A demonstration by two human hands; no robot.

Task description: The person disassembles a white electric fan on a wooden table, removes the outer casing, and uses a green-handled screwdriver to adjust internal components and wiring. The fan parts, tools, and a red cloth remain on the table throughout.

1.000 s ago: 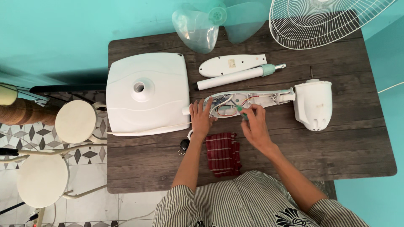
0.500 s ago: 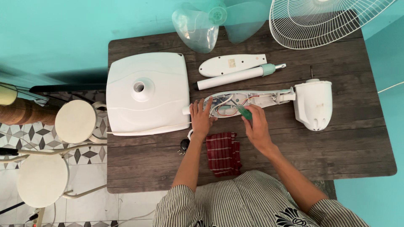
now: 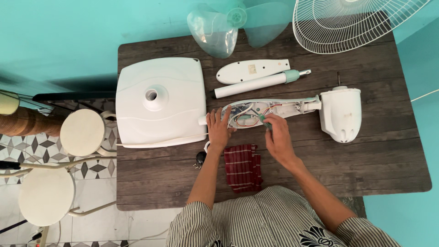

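Observation:
An opened white fan neck housing (image 3: 279, 108) with red and white wires inside lies across the dark wooden table (image 3: 375, 160), joined to the white motor head (image 3: 340, 113) at its right end. My left hand (image 3: 218, 130) presses on the housing's left end, fingers spread. My right hand (image 3: 275, 136) grips a green-handled screwdriver (image 3: 264, 120) whose tip sits inside the housing. A red checked cloth (image 3: 243, 167) lies between my forearms.
A square white fan base (image 3: 160, 101) sits left of the housing. Behind it lie a white cover plate (image 3: 251, 71) and a white pole (image 3: 256, 84). Clear fan blades (image 3: 215, 29) and a wire grille (image 3: 352, 23) are at the far edge. Round stools (image 3: 82, 132) stand left.
My right hand has shifted the screwdriver slightly inside the housing. My left hand has stayed on the housing's left end.

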